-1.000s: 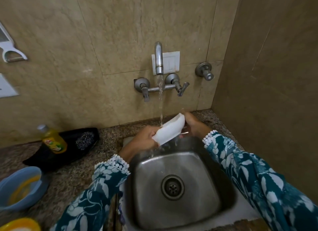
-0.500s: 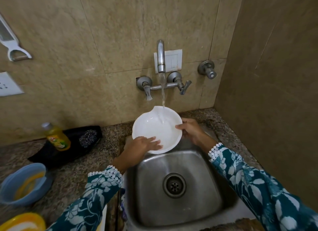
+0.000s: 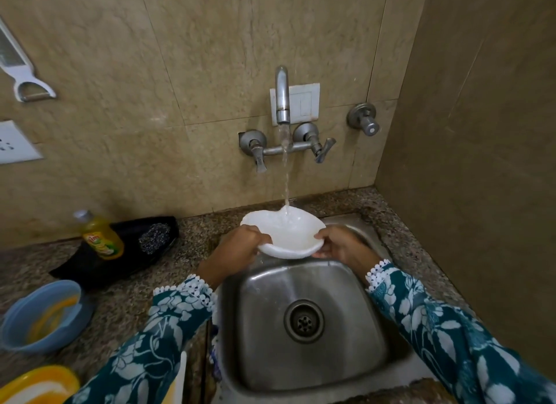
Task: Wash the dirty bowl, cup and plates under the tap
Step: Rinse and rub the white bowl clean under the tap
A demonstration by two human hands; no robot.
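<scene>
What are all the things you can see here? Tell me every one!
white bowl: 1, white, held over the sink under the running water
tap: 1, grey metal, on the wall, water running
sink: 1, steel, below the bowl
soap bottle: 1, yellow, on the black tray
black tray: 1, black, counter left of sink
scrubber: 1, steel grey, on the tray
blue bowl: 1, blue, counter far left
yellow plate: 1, yellow, bottom left corner
peeler: 1, white, on the wall, left
left hand: 1, grips the bowl's left rim
right hand: 1, grips the bowl's right rim
</scene>
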